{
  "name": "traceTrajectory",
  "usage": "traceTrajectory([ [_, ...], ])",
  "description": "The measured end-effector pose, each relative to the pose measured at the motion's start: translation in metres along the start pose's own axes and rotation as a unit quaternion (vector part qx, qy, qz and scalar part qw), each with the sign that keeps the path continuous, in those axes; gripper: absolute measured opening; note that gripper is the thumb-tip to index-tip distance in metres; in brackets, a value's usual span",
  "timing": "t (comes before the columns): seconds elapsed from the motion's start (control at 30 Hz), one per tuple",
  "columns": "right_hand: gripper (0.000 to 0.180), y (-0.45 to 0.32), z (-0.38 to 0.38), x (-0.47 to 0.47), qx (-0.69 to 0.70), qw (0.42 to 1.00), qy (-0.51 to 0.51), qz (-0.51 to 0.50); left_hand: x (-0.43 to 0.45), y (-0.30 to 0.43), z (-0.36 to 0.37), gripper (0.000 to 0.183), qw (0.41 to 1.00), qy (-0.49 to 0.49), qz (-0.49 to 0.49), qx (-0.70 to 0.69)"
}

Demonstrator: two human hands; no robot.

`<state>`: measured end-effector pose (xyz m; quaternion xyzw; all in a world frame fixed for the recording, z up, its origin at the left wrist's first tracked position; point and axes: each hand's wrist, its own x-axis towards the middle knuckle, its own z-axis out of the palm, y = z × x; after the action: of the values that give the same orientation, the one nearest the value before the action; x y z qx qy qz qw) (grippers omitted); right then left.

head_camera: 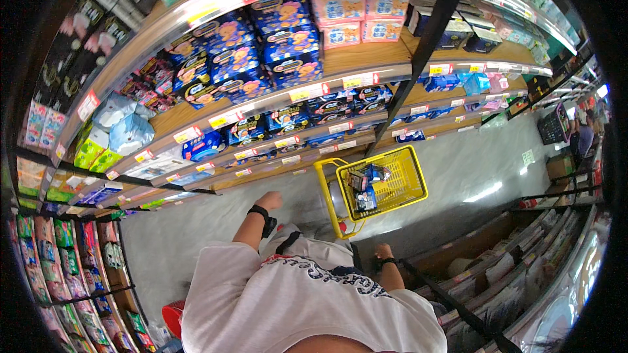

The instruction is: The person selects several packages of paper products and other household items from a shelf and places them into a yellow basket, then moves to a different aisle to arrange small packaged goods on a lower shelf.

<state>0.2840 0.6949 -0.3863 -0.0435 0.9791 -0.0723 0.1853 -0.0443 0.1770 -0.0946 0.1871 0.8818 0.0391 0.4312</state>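
My left hand [269,201] hangs over the grey floor beside the lower shelves, its fingers curled and nothing seen in it. A dark watch or band circles that wrist. On the other side, my right hand [383,251] hangs low near the display of flat packages; its fingers are too small to make out, and it wears a dark wristband. Before me stands a yellow shopping cart [421,166], apart from both hands. Several dark blue and black packages [365,198] lie in its basket, towards the handle side [325,191].
A long wooden shelf unit [363,64] carries blue packs [294,39] and pink packs [338,5]. A black post [417,63] divides it. Racks of flat packages [510,255] line my right. Further off, a person [584,132] is beside a dark basket [553,125]. A red object [172,317] stands behind me.
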Motion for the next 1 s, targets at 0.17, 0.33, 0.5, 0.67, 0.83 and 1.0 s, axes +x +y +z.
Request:
traceTrajectory([
  [0.17, 0.021, -0.106, -0.073, 0.037, 0.101, 0.994, 0.006, -0.048, -0.064, 0.021, -0.044, 0.032, 0.975, 0.165, 0.032, -0.142],
  [0.33, 0.021, -0.184, -0.173, 0.041, 0.359, 0.887, -0.098, 0.272, -0.099, -0.054, -0.015, 0.033, 0.981, 0.132, -0.013, -0.142],
  [0.5, 0.017, -0.227, -0.152, 0.019, 0.059, 0.989, -0.109, 0.083, -0.147, -0.155, 0.048, 0.043, 0.97, 0.014, -0.193, -0.148],
  [0.67, 0.02, -0.295, -0.171, -0.029, -0.03, 0.974, -0.215, -0.061, -0.199, -0.222, 0.12, 0.041, 0.938, -0.043, -0.272, -0.209],
  [0.83, 0.026, -0.366, -0.197, -0.031, 0.03, 0.957, -0.285, -0.038, -0.215, -0.345, 0.273, 0.032, 0.979, 0.016, -0.135, -0.153],
  [1.0, 0.032, -0.394, -0.2, 0.007, 0.034, 0.961, -0.272, 0.032, -0.224, -0.346, 0.295, 0.033, 0.975, -0.005, -0.113, -0.19],
])
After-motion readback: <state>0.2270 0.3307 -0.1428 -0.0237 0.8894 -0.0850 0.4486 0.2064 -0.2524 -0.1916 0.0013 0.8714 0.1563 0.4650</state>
